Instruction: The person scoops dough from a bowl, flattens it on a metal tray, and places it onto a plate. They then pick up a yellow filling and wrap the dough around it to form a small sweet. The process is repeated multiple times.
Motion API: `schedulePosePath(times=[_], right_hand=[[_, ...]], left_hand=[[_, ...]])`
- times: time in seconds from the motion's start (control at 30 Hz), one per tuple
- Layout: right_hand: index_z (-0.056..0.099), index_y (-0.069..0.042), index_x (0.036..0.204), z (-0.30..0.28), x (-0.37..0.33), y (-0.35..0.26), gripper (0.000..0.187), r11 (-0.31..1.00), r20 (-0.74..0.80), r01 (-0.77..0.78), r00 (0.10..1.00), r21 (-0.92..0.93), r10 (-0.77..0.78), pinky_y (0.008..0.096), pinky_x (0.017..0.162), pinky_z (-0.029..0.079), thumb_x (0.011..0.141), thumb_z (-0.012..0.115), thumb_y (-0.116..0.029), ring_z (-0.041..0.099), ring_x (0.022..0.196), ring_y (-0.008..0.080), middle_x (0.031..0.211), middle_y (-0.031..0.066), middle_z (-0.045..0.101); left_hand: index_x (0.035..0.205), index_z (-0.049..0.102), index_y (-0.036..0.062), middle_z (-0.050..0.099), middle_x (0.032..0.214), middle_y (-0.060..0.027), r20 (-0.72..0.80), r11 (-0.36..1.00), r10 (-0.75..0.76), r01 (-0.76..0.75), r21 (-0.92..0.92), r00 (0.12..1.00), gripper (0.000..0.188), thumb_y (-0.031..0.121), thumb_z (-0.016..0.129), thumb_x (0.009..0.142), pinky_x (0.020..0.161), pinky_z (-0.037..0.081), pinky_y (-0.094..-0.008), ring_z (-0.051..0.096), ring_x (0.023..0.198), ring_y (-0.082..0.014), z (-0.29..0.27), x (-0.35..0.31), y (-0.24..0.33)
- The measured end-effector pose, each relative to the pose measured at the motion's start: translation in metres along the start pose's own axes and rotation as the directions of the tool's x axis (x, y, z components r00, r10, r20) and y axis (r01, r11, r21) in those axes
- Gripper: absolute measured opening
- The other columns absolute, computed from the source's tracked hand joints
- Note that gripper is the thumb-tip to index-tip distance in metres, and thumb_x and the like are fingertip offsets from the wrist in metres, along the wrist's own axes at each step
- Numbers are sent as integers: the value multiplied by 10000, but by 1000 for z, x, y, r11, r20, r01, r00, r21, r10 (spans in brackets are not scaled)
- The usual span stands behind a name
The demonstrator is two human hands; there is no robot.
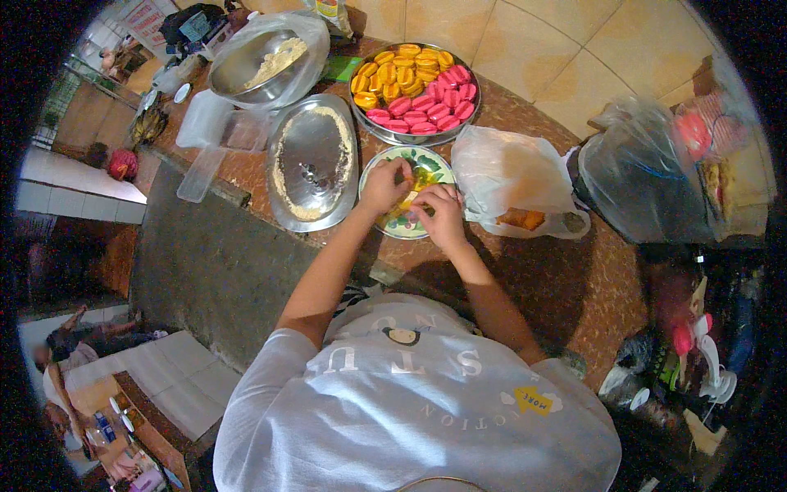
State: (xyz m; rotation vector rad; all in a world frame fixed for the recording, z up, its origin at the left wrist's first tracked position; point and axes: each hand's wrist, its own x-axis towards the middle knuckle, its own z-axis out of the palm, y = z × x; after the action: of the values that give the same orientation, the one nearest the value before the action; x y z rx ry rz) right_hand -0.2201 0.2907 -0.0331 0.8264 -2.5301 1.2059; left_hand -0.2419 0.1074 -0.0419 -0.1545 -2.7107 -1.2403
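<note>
My left hand (385, 188) and my right hand (441, 215) work close together over a round plate (401, 152) with a green leaf pattern. Fingers of both are bent inward and pinched. Something small and yellowish shows between them, too covered to name. Yellow wrapper-like pieces (425, 177) lie on the plate beside my left fingers. Just beyond stands a round metal tray (408, 139) of wrapped pieces, gold ones (398, 76) at the back left and pink ones (425, 105) at the front right. An oval metal platter (310, 176) with pale crumbs around its edge sits left of the plate.
A metal bowl (232, 79) in clear plastic holds pale crumbly powder (279, 61). Clear plastic containers (205, 120) lie left of the platter. A white plastic bag (514, 168) stands right of the plate, with a large clear bag (648, 176) farther right. A tiled wall (525, 49) rises behind.
</note>
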Motion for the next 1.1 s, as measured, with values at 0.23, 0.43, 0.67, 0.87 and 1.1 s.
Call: schedulePosePath(times=[0.23, 0.43, 0.67, 0.87, 1.1], right_hand=[[687, -112, 823, 1, 9, -7, 130, 999, -102, -35, 994, 38, 39, 415, 927, 392, 718, 761, -134, 535, 1058, 278, 1087, 36, 637], [678, -106, 795, 3, 10, 7, 113, 1000, -63, 12, 998, -14, -13, 432, 941, 378, 710, 750, -127, 547, 1048, 284, 982, 50, 669], [685, -98, 814, 5, 10, 8, 117, 1000, -42, 12, 999, 27, -11, 418, 904, 391, 711, 742, -97, 568, 995, 272, 886, 55, 678], [688, -103, 839, 5, 9, 10, 128, 999, -34, -10, 999, 49, 11, 404, 875, 392, 723, 740, -104, 571, 976, 264, 878, 47, 678], [681, -123, 837, 6, 7, 13, 140, 996, -62, -32, 997, 86, 38, 417, 891, 383, 724, 760, -145, 572, 970, 271, 889, 64, 656]], left_hand=[[961, 604, 42, 676, 872, -72, -15, 958, -25, 20, -286, 1000, 255, 22, 723, 735, 761, 510, -300, 668, 840, -160, -6, -17, 0], [978, 596, 11, 686, 908, -82, 70, 928, -76, 96, -360, 995, 234, -1, 704, 771, 809, 532, -298, 687, 884, -174, -14, -24, 11], [1002, 607, -3, 675, 926, -123, 10, 927, -25, 27, -373, 1000, 210, 20, 683, 807, 760, 530, -309, 680, 843, -186, -15, -36, 4], [1128, 577, 25, 666, 1001, -146, -10, 965, 83, -83, -247, 996, 378, 95, 727, 788, 876, 493, -386, 656, 929, -290, -21, -45, 21], [1091, 584, 32, 663, 1009, -152, -59, 986, -6, -4, -169, 998, 350, 69, 734, 777, 839, 518, -377, 660, 913, -319, -13, -47, 22]])
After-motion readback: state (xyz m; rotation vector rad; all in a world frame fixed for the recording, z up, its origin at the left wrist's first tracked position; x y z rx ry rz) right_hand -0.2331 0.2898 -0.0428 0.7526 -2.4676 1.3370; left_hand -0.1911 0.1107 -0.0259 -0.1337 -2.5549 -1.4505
